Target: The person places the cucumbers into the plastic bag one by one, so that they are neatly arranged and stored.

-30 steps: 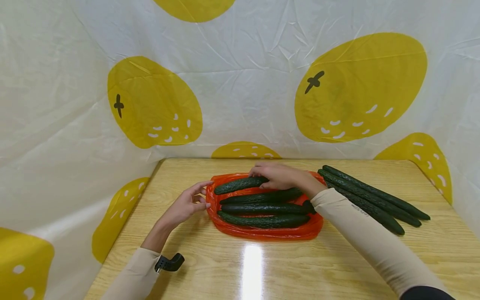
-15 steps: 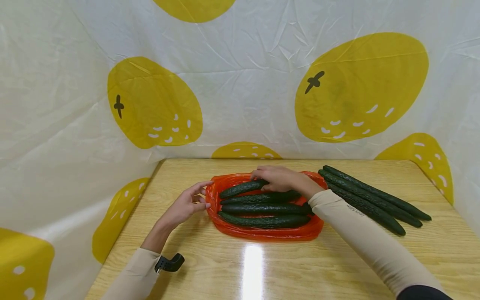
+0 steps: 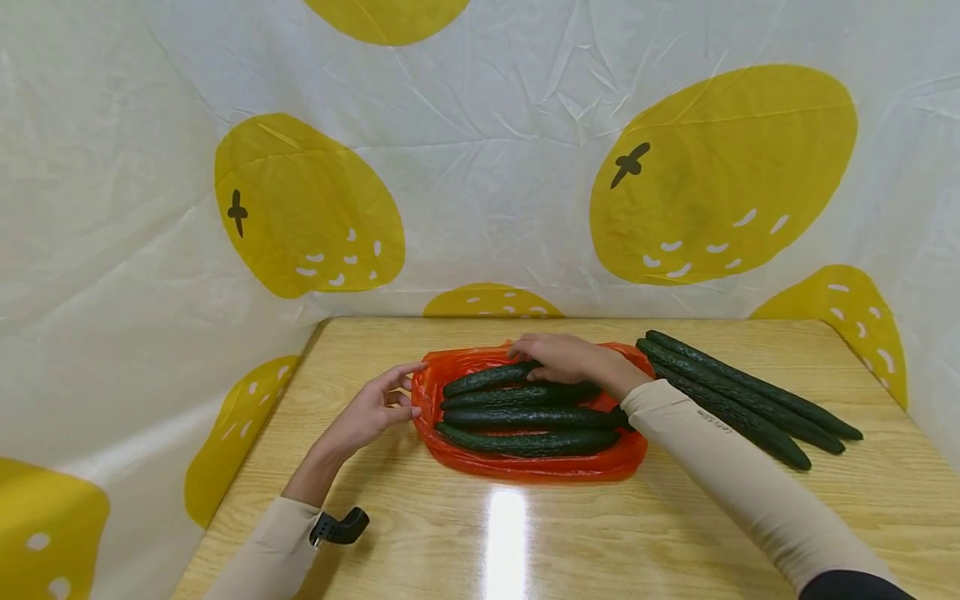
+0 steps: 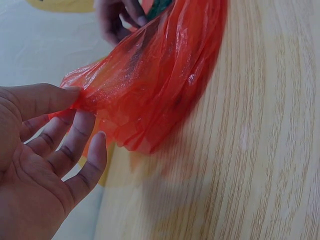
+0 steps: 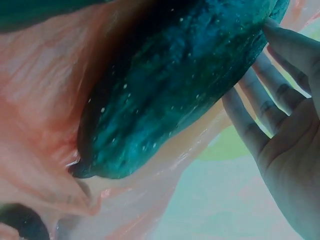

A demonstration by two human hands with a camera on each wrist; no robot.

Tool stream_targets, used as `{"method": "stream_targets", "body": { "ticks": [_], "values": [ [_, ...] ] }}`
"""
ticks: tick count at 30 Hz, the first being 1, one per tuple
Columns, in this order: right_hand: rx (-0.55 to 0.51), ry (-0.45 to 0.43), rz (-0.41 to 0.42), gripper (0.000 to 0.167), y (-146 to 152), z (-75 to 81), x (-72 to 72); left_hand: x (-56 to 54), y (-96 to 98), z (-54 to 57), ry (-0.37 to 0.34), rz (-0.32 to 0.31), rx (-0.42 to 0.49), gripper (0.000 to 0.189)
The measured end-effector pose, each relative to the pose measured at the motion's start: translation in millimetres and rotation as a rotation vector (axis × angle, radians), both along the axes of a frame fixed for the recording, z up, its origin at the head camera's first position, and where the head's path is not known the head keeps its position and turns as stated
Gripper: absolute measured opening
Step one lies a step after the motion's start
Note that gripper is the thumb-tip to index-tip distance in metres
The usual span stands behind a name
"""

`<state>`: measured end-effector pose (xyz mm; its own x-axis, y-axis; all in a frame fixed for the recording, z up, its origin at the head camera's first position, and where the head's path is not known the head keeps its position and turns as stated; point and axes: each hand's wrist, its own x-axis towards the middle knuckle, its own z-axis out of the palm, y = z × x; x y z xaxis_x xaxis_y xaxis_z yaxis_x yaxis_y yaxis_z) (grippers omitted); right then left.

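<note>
A red plastic bag (image 3: 525,472) lies spread open on the table, with several dark green cucumbers side by side in it. My left hand (image 3: 371,415) pinches the bag's left rim between thumb and fingertips, the other fingers spread, as the left wrist view shows. At the back of the bag my right hand (image 3: 564,357) holds the rearmost cucumber (image 3: 480,380) near its right end, thumb on the near side and fingers on the far side. Its right part is hidden under the hand. In front of it lie a second cucumber (image 3: 517,397), a third cucumber (image 3: 525,417) and the front cucumber (image 3: 525,442).
Three more cucumbers (image 3: 750,396) lie slanted together on the wooden table (image 3: 420,550) right of the bag, partly behind the right sleeve (image 3: 720,467). A white curtain (image 3: 495,208) with yellow fruit prints hangs behind and beside the table.
The rearmost cucumber has shifted slightly right and settled lower in the bag, beside the others. My right hand has moved a little right with it; my left hand stays on the rim.
</note>
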<state>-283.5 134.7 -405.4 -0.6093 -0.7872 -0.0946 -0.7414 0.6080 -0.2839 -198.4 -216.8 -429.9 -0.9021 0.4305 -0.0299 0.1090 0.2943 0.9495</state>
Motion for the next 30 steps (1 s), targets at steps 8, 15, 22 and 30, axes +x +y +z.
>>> {"method": "stream_targets", "body": {
  "ticks": [8, 15, 22, 30],
  "values": [
    [0.006, -0.034, -0.052, 0.048, 16, 3.3, 1.6, 0.7, -1.1, -0.2, -0.009, 0.0, 0.011, 0.068],
    [-0.001, -0.041, -0.075, 0.046, 30, 6.7, 0.9, 0.6, -1.7, 2.2, 0.004, -0.012, 0.011, 0.068],
    [-0.007, -0.042, -0.09, 0.044, 38, 9.1, -0.6, -0.4, -1.3, 2.6, 0.018, -0.014, 0.001, 0.068],
    [0.009, -0.012, -0.084, 0.039, 44, 10.7, 3.4, 1.6, -0.3, 2.1, -0.009, -0.003, 0.01, 0.067]
  ]
}}
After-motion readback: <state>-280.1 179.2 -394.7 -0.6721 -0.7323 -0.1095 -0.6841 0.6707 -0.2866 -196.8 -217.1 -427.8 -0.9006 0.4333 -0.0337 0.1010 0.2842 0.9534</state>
